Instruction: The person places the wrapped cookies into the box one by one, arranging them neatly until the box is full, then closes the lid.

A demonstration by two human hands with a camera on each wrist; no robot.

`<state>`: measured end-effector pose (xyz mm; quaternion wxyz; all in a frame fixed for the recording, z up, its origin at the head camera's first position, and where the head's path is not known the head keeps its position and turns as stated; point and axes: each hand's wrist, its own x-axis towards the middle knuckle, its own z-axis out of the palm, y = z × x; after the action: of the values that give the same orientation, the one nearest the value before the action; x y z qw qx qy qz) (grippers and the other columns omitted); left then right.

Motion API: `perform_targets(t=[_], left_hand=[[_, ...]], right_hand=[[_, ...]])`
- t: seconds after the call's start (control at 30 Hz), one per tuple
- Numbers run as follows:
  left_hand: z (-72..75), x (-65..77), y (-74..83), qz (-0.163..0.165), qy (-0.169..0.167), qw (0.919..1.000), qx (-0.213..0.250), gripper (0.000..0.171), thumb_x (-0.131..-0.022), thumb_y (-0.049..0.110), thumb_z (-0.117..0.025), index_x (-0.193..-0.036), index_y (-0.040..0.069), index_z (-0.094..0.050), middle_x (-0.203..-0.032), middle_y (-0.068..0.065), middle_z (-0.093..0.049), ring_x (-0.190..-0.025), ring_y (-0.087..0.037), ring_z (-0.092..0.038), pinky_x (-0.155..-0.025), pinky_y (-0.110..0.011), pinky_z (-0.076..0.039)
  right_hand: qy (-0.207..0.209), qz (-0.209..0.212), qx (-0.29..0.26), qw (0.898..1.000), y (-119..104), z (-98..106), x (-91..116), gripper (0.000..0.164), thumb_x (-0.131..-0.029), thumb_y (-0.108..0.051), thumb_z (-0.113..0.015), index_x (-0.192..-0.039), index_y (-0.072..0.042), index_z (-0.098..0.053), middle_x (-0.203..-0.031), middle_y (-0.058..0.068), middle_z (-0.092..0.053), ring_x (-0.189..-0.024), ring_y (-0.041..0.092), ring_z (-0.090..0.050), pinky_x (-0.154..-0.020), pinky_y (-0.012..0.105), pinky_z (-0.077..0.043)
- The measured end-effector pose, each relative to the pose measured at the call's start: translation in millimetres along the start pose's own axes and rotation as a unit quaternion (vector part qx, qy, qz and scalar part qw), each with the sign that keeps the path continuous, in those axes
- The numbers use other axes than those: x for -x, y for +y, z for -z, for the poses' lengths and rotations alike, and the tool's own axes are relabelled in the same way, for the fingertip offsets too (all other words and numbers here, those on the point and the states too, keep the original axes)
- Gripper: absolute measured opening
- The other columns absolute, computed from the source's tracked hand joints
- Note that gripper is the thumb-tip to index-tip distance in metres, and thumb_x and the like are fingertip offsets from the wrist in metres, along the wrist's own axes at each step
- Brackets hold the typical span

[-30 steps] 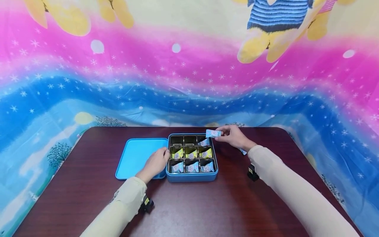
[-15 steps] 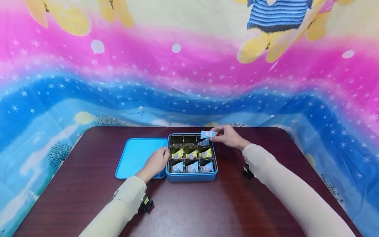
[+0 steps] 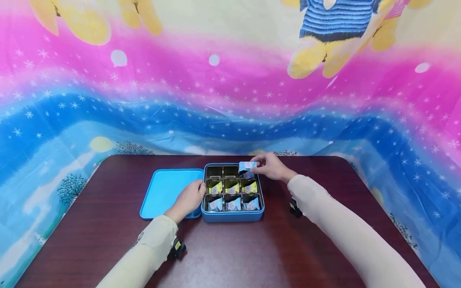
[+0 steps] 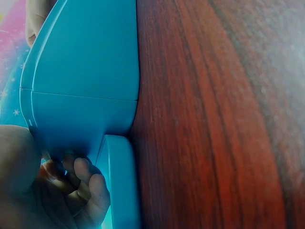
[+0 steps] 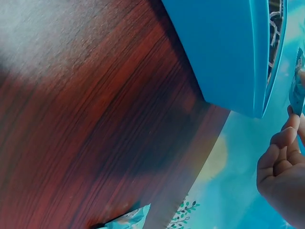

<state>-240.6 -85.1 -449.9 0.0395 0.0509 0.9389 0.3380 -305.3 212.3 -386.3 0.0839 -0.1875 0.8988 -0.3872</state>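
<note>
My right hand (image 3: 271, 166) pinches a light-blue wrapped candy (image 3: 247, 165) between thumb and fingers, over the back-right compartment of a blue box (image 3: 232, 217). Another blue-wrapped candy (image 3: 248, 175) shows in that compartment, partly covered by the held one. My left hand (image 3: 189, 198) grips the box's left edge, thumb at the rim and fingers curled against the side wall (image 4: 81, 114). Yellow-wrapped candies (image 3: 232, 187) fill the middle row. Blue-wrapped candies (image 3: 233, 203) lie in the front row. Two back compartments (image 3: 223, 172) show only dark liner.
A blue lid (image 3: 162, 192) lies flat to the left of the box, partly under my left hand. Another blue wrapper (image 5: 128, 220) lies on the dark red table (image 3: 230, 256), in the right wrist view. A printed cloth (image 3: 230, 100) hangs behind the table's far edge.
My right hand has carried the blue-wrapped candy leftward, from the box's back-right corner to over the back-right compartment. My left hand stays at the box's left edge.
</note>
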Motion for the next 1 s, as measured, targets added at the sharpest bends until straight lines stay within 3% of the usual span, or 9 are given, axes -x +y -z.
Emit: perform_targets(t=[0.43,0.73,1.0], left_hand=[[1.4,4.5,0.7,0.006,-0.002,1.0,0.007,0.033,-0.108,0.028,-0.037,-0.082,0.012,-0.049,-0.07,-0.005,-0.046,-0.058,-0.019,-0.042,-0.055,-0.032,-0.035],[-0.2,3.4,1.7,-0.004,0.004,1.0,0.004,0.031,-0.108,0.027,-0.04,-0.083,0.012,-0.05,-0.07,-0.005,-0.046,-0.057,-0.019,-0.043,-0.054,-0.032,-0.035],[-0.7,2.2,0.8,-0.006,0.003,1.0,0.0,0.031,-0.108,0.028,-0.039,-0.084,0.012,-0.051,-0.072,-0.005,-0.047,-0.061,-0.019,-0.045,-0.057,-0.032,-0.036]], right_hand=[[-0.014,-0.02,0.04,0.999,-10,-14,-6,0.026,-0.093,-0.015,-0.072,-0.117,-0.003,-0.071,-0.079,0.003,-0.05,-0.067,0.016,-0.042,-0.072,0.032,-0.038],[-0.031,-0.041,0.056,0.997,-18,-16,-8,0.041,-0.093,-0.019,-0.073,-0.13,-0.002,-0.066,-0.081,0.001,-0.052,-0.063,0.015,-0.037,-0.069,0.031,-0.039],[-0.035,-0.051,0.1,0.993,-24,-21,-14,0.045,-0.093,-0.026,-0.074,-0.132,-0.006,-0.066,-0.08,-0.001,-0.054,-0.058,0.013,-0.036,-0.064,0.029,-0.035]])
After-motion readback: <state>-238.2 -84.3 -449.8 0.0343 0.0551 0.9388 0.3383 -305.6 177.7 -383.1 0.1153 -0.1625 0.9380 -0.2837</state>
